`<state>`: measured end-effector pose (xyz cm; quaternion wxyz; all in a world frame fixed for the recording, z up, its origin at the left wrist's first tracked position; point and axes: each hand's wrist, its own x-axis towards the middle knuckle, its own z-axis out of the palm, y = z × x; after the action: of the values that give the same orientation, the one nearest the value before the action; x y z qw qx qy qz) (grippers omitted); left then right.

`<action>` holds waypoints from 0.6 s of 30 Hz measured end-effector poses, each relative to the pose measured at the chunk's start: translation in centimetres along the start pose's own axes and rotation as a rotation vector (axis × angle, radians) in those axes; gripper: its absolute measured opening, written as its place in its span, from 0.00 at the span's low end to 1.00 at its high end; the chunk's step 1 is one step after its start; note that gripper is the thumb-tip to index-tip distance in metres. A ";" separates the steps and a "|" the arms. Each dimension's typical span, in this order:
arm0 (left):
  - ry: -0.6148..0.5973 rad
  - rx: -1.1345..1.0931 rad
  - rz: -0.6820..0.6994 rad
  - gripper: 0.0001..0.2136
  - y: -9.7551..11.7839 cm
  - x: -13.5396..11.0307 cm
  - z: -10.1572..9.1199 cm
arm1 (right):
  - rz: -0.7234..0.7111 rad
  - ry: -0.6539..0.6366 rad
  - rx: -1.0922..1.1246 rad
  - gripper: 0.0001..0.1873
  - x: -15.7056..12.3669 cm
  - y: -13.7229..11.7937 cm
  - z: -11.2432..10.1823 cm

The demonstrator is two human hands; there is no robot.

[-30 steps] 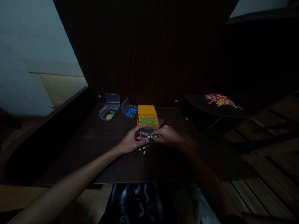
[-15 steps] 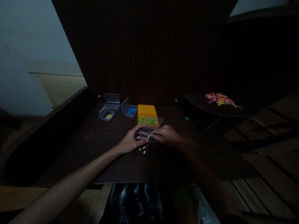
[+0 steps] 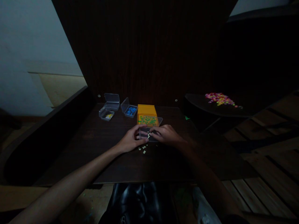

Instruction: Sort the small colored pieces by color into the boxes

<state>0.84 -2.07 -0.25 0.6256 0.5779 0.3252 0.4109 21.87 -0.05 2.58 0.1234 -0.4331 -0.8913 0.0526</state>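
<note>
My left hand (image 3: 132, 139) is wrapped round the left end of a small clear plastic box (image 3: 153, 139), its thumb along the near side. Inside the box lie a few pale cream pieces (image 3: 148, 135). Over the box's right part, my right hand (image 3: 165, 134) has its fingers apart, their tips close to those pieces; nothing shows between them. More cream pieces (image 3: 144, 152) are scattered on the dark table just in front of the box. Directly behind stands a yellow box (image 3: 146, 109) holding green pieces (image 3: 148, 120), partly covered by a clear lid.
At the back left are an open clear box (image 3: 112, 102), one with yellow pieces (image 3: 109, 116) and one with blue pieces (image 3: 131, 110). A pile of pink and yellow bits (image 3: 220, 99) lies on a dark side ledge. A raised wooden side (image 3: 51, 130) borders the table's left.
My right hand's fingers have spread from a pinch and lifted slightly over the box. My left hand has kept its grip in the same place.
</note>
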 end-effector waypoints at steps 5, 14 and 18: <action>0.004 0.004 0.002 0.29 0.0 -0.1 0.0 | -0.040 -0.005 0.005 0.11 0.0 0.2 0.2; 0.003 0.008 -0.013 0.30 0.1 -0.1 0.1 | -0.020 -0.022 -0.015 0.13 0.0 0.2 0.0; 0.001 0.012 -0.014 0.30 -0.1 -0.1 0.0 | -0.007 -0.030 -0.025 0.13 0.0 0.0 -0.1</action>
<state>0.83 -2.12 -0.32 0.6249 0.5791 0.3322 0.4048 21.91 -0.03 2.71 0.1047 -0.4304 -0.8953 0.0475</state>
